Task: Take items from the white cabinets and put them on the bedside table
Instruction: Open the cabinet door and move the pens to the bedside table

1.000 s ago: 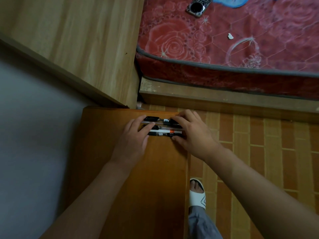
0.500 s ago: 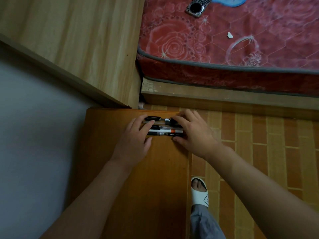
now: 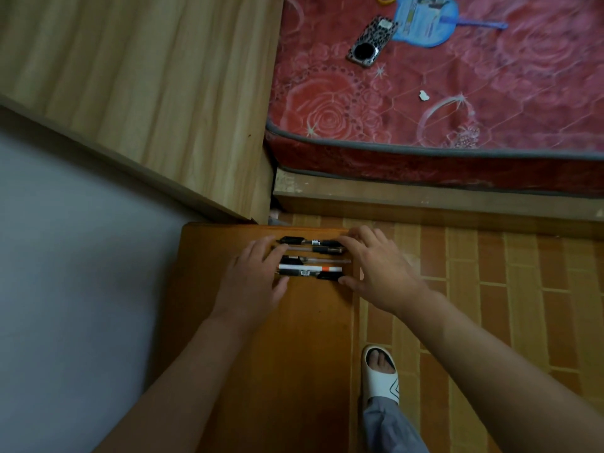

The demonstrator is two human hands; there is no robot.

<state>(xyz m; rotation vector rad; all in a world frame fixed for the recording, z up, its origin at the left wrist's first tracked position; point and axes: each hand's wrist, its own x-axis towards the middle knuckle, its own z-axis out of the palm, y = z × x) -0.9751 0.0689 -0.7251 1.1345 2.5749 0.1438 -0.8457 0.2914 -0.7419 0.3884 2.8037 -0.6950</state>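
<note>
On the orange-brown bedside table (image 3: 261, 354), a row of pens (image 3: 310, 259) lies side by side between the left hand (image 3: 253, 282) and right hand (image 3: 379, 269), fingers touching both ends.

A small batch of pens (image 3: 310, 259) lies flat on the orange-brown wooden bench (image 3: 261, 354), at its 12 o'clock end near the far edge. They lie side by side, each running from 9 o'clock to 3 o'clock. Most have clear barrels with black grips and caps; one has a white barrel with an orange band toward 3 o'clock. Two sit slightly apart toward 12 o'clock, the rest bunched together just toward 6 o'clock.
</note>
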